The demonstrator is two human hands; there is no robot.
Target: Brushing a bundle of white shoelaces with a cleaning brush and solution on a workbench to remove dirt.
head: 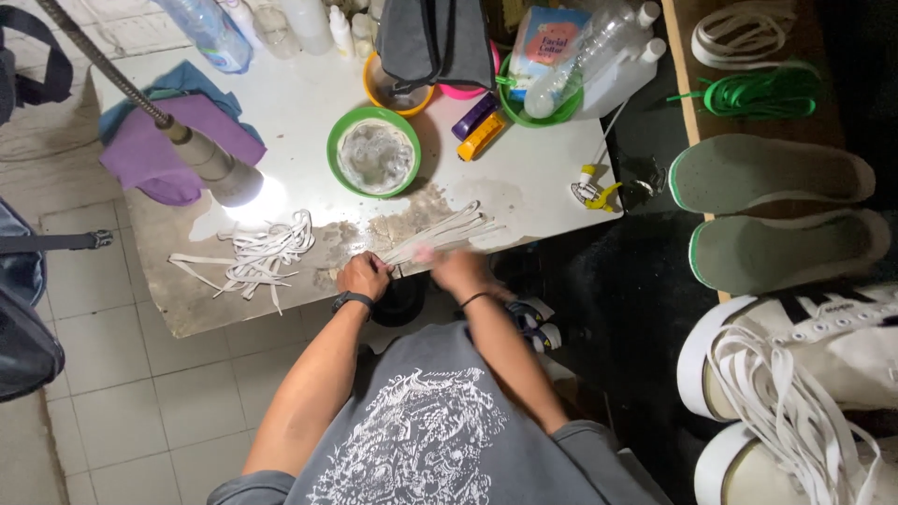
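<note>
**A:** What are the hands doing?

**B:** I am seeing the left hand (363, 276) clenching down on the near end of a bundle of flat white laces (440, 232) at the table's front edge. The right hand (458, 269) is blurring with motion just beside it; I cannot tell whether it is gripping or loose. A dark band is sitting on each wrist.

**A:** Which step is this?

**B:** I am judging that the laces are being rubbed or scrubbed clean against the wet tabletop. I would say the next stroke is calling for the left hand pinning the ends firmly while the other is working along the strips.

**A:** And what is lying around?

**B:** The white table (299, 103) is looking smooth and stained with damp grey patches near its front edge. A second loose tangle of laces (257, 257) is lying toward the front left corner, under a lamp (220, 170) that is glaring on the surface. A round green bowl (375, 151) of foamy water is sitting mid-table. Soft purple and blue cloths (164, 140) are crumpling at the left edge. Off to the right, two grey insoles (776, 210) are resting, with white sneakers (795, 374) nearer me.
</note>
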